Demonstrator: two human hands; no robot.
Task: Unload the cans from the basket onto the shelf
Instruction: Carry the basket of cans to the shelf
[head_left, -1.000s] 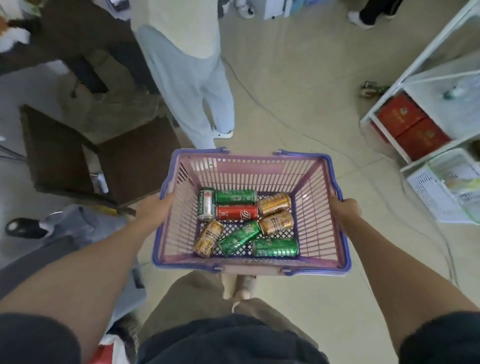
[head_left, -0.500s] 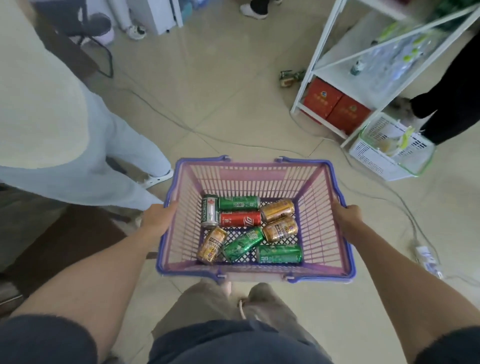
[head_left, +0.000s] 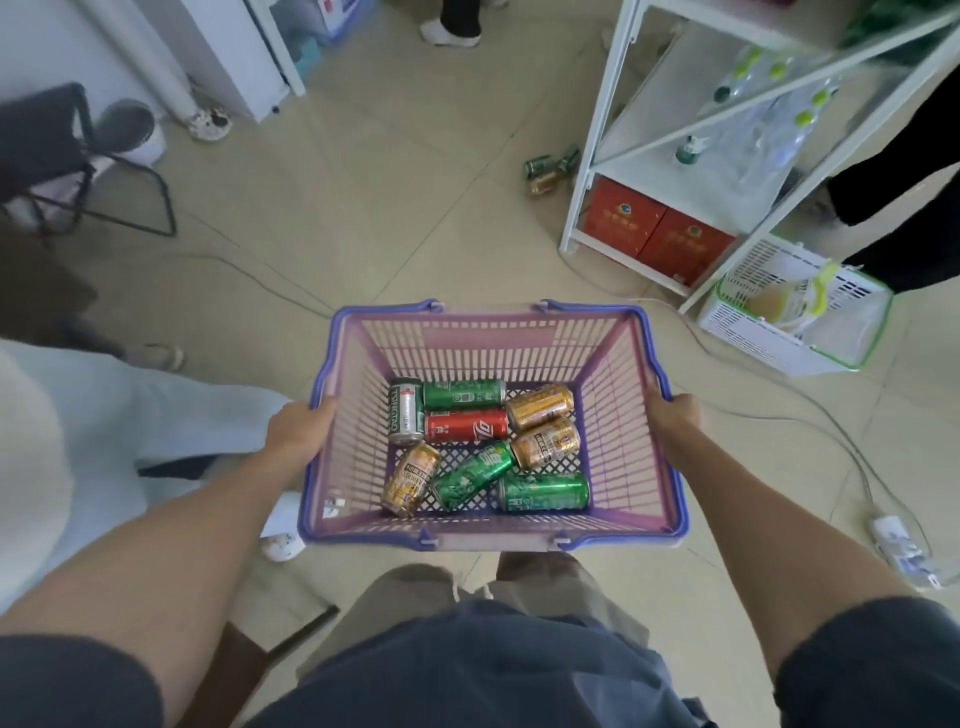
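Beige floor tiles (head_left: 395, 208) fill the room, and a white shelf (head_left: 618, 130) stands ahead to the right with red boxes (head_left: 654, 234) on its lowest level and some clear bottles (head_left: 753, 119) higher up. The person carries a pink basket (head_left: 358, 415) with a purple rim in front of the body, well apart from the shelf. The left hand (head_left: 298, 431) is closed around the left edge of the basket and the right hand (head_left: 675, 415) is closed around the right edge; the fingers of both go under or outside the rim, so I cannot see them fully. Eight cans lie on their sides on the basket floor, none upright. The red can (head_left: 467, 426) and the green can (head_left: 465, 393) behind it have the long axis from left edge to right edge. The silver can (head_left: 405, 410) points from far edge to near edge, beside the left wall. The two gold cans (head_left: 543, 428) near the right wall are tilted, as is the middle green one. I judge the step is bringing the basket to the shelf; no can is unloaded yet. The next move probably needs the basket set down or held with one hand, so the other is free to take a can and turn it upright.
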